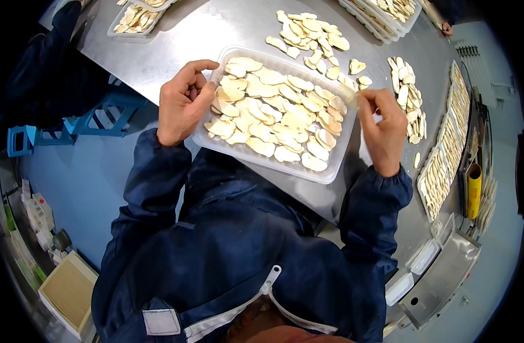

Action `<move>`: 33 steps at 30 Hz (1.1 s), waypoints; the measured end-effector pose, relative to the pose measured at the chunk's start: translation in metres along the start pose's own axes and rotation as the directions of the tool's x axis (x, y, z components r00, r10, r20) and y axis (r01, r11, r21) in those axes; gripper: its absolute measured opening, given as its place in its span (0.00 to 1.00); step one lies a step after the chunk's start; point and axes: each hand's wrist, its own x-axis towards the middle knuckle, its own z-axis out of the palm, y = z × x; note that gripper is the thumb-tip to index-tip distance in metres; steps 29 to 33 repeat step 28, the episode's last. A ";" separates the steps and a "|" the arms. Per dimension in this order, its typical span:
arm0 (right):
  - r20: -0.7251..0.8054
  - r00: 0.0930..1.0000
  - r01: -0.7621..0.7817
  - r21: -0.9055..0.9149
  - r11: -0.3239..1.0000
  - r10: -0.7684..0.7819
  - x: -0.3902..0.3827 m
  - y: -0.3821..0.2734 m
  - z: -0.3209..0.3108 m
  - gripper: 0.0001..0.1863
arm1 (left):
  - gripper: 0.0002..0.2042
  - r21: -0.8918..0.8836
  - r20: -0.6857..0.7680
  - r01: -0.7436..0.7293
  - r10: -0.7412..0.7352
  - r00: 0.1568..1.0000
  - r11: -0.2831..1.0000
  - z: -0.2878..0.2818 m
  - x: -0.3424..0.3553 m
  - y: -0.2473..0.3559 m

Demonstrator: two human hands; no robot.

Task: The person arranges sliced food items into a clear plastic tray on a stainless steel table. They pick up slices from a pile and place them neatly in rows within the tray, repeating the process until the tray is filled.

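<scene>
A clear plastic tray [262, 155] sits tilted at the table's near edge, in front of my body. Pale cream slices [270, 111] with thin brownish edges lie overlapping across it; what they are cut from I cannot tell for sure. My left hand [185, 102] is closed on the tray's left rim, thumb and forefinger pinching it. At the right rim, my right hand [383, 128] is closed in a pinch, with a blurred pale slice [348, 92] at its fingertips. Just beyond the tray, a loose heap of slices [310, 35] is spread on the metal table [216, 28].
Another slice pile [408, 94] lies to the right, beside long filled trays [445, 154]. Stacked filled trays [388, 20] stand far right, more trays [137, 22] far left. A yellow roll [474, 191] is at the right edge. Blue stools [105, 114] and a dark-sleeved person [45, 74] are left.
</scene>
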 end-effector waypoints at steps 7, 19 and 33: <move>0.126 0.987 -0.121 0.183 0.976 0.099 -0.032 -0.018 -0.012 0.01 | 0.14 0.005 0.016 0.022 -0.023 1.000 1.000 0.001 0.002 0.001; 0.117 0.987 -0.128 0.123 0.984 0.113 -0.039 -0.027 -0.005 0.01 | 0.14 -0.006 0.015 0.021 -0.021 1.000 1.000 0.002 0.002 0.002; 0.243 0.966 -0.126 0.132 0.983 0.091 -0.048 -0.027 -0.008 0.04 | 0.14 0.072 0.037 0.010 -0.013 0.999 0.997 0.000 0.001 0.004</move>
